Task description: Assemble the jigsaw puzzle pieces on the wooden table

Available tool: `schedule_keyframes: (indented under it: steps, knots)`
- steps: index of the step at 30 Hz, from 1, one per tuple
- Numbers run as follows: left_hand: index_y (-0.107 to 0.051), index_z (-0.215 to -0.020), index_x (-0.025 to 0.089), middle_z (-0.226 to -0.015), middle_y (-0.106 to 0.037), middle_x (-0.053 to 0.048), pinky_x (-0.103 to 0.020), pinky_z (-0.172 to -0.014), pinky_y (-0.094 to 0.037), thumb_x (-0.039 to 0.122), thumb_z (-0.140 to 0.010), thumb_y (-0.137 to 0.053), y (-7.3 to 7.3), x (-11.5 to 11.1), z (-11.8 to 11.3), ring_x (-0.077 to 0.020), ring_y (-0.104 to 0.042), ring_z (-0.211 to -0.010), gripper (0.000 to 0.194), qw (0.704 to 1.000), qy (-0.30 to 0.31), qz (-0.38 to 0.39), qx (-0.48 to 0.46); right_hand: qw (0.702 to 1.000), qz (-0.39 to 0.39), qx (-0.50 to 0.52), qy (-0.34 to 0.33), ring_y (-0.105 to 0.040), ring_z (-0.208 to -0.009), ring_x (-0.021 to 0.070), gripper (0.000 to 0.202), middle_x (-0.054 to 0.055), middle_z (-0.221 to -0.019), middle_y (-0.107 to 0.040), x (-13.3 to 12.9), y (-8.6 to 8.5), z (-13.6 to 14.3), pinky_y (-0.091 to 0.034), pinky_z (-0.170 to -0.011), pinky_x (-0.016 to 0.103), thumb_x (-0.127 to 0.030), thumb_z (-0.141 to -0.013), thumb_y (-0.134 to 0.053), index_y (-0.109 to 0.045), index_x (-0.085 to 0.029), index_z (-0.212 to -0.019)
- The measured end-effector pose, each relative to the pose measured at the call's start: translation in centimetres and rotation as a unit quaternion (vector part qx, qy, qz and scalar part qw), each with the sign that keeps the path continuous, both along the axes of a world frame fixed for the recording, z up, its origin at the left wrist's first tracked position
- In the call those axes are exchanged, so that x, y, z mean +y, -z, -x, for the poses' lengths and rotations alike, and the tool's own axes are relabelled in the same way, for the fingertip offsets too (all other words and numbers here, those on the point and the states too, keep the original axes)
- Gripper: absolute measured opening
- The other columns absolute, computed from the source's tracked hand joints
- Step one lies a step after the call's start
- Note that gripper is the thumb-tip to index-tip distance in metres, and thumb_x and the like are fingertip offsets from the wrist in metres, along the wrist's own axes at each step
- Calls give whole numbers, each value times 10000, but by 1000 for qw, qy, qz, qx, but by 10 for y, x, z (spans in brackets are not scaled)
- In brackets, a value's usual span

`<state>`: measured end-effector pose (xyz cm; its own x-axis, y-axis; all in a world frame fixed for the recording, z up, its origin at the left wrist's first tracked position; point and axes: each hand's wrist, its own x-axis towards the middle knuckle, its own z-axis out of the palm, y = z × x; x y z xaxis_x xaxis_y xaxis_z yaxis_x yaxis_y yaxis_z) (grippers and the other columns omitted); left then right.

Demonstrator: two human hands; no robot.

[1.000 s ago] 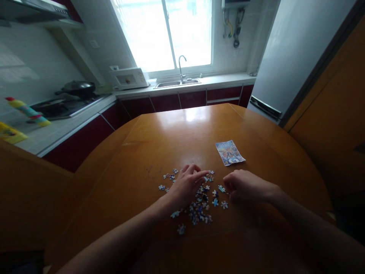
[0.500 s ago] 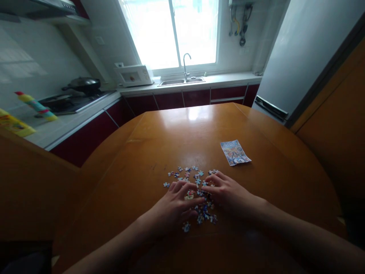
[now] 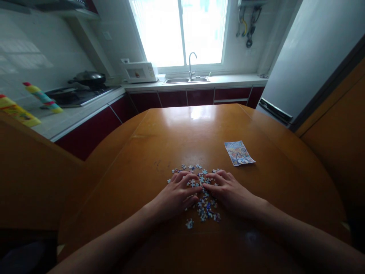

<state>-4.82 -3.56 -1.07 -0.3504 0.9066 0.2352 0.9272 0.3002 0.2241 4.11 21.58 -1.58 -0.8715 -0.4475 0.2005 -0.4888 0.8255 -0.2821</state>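
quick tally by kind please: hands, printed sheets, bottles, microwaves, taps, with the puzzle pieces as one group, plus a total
Hands: 2 (left hand, right hand)
Puzzle pieces: 1 group, too crowded to count singly
Printed sheet: 1
Bottles: 2 (nearer bottle, farther bottle)
Microwave: 1
Tap: 1
Total: 8

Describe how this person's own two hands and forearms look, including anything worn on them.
The slender-fingered, ungloved left hand and similarly ungloved right hand show no visible ring. The slim, bare left forearm and slim, bare right forearm show no sleeve, watch or bracelet within view. Fine details, such as nails or small skin markings, are too small to tell.
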Motion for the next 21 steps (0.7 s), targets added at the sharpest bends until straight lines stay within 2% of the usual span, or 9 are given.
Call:
schedule_keyframes:
  steps: [4, 7, 10, 14, 16, 18, 19, 21]
  knots:
    - [-741, -1104, 334, -1347, -578, -35, -464, -1119, -378, 320, -955, -652, -3, -1, 7, -260, -444, -1257, 173, 999, 19, -27, -22, 999, 30, 17, 6, -482, -1202, 286, 277, 71, -1363, -610, 3, -2, 1, -452, -1020, 504, -216, -966, -592, -727, -325, -1181]
    - [-734, -1131, 354, -1358, -570, -33, -455, -1118, -389, 320, -935, -683, -8, -6, 16, -254, -444, -1261, 205, 998, 36, -30, -48, 998, 65, 21, 17, -500, -1180, 265, 217, 59, -1302, -645, 4, -4, 1, -465, -1019, 477, -209, -959, -603, -760, -304, -1072]
    - [-656, -1286, 378, -1417, -530, -48, -487, -1139, -367, 365, -876, -753, -9, -9, 21, -284, -408, -1312, 422, 997, 29, -15, -68, 996, 84, 25, 7, -516, -1170, 255, 226, 71, -1279, -655, 1, -5, -1, -464, -1026, 479, -209, -950, -616, -739, -285, -1123]
    - [-518, -1446, 378, -1461, -498, -79, -525, -1162, -328, 571, -732, -827, -4, -7, 20, -335, -376, -1345, 802, 997, 31, -14, -70, 997, 72, 5, -39, -518, -1198, 257, 261, 75, -1299, -645, -10, -5, -6, -434, -1053, 483, -246, -969, -594, -706, -283, -1202]
    - [-496, -1465, 370, -1466, -496, -82, -521, -1168, -314, 612, -733, -806, -3, -6, 21, -339, -372, -1349, 830, 997, 33, -12, -64, 997, 53, -13, -61, -469, -1284, 275, 371, 74, -1399, -590, -16, -3, -10, -401, -1086, 484, -289, -967, -607, -628, -300, -1337]
    - [-491, -1469, 357, -1461, -498, -84, -506, -1161, -320, 581, -777, -787, -5, -9, 25, -329, -376, -1346, 786, 998, 13, -14, -58, 996, 31, -24, -79, -396, -1363, 307, 536, 76, -1519, -492, -19, 0, -13, -353, -1120, 510, -362, -948, -642, -508, -310, -1464]
    - [-492, -1468, 349, -1456, -500, -86, -500, -1154, -327, 549, -802, -780, -7, -11, 28, -321, -382, -1341, 752, 998, -3, -17, -57, 996, 24, -27, -86, -368, -1386, 322, 584, 70, -1561, -446, -20, 1, -13, -329, -1132, 526, -396, -938, -653, -476, -317, -1489]
    - [-557, -1408, 339, -1429, -517, -83, -491, -1137, -344, 483, -839, -769, -11, -16, 34, -303, -402, -1319, 624, 998, -29, -27, -58, 995, 16, -31, -93, -344, -1402, 335, 553, 46, -1594, -404, -21, 2, -14, -292, -1146, 550, -429, -941, -642, -501, -337, -1467]
